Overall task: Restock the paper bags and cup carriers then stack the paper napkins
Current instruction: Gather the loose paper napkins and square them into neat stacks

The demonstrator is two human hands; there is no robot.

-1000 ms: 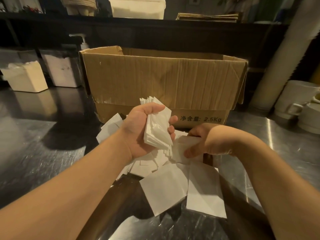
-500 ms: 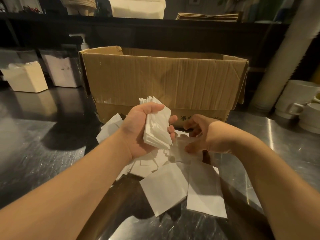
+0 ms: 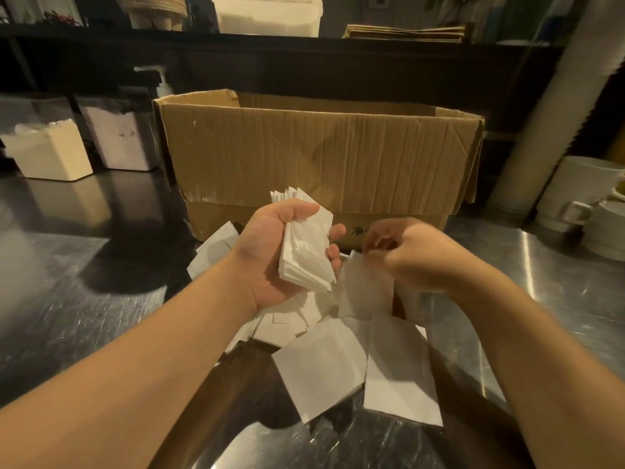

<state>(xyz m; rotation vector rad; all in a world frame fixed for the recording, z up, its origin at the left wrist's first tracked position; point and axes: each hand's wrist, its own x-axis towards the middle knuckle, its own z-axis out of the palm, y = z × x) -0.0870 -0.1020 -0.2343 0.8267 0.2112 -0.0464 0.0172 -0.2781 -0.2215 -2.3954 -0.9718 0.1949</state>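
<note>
Steel surface (image 3: pixel 84 316), box (image 3: pixel 321 157) behind. Our left hand (image 3: pixel 274 252) grips napkin stack (image 3: pixel 306 255); right hand (image 3: pixel 409 252), curled, pinches one napkin (image 3: pixel 367 286) above loose pile (image 3: pixel 291 323). Light, limp, slippery; we'd pinch edges.

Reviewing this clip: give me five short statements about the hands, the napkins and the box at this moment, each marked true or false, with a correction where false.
1. The left hand grips a stack of paper napkins. True.
2. The cardboard box lies flattened on the counter. False: it stands upright with its top open.
3. Loose napkins lie on the metal counter in front of the box. True.
4. The right hand rests flat on the counter. False: it is raised, fingers curled, lifting a blurred single napkin.
5. White mugs stand left of the box. False: they are on the right.
</note>
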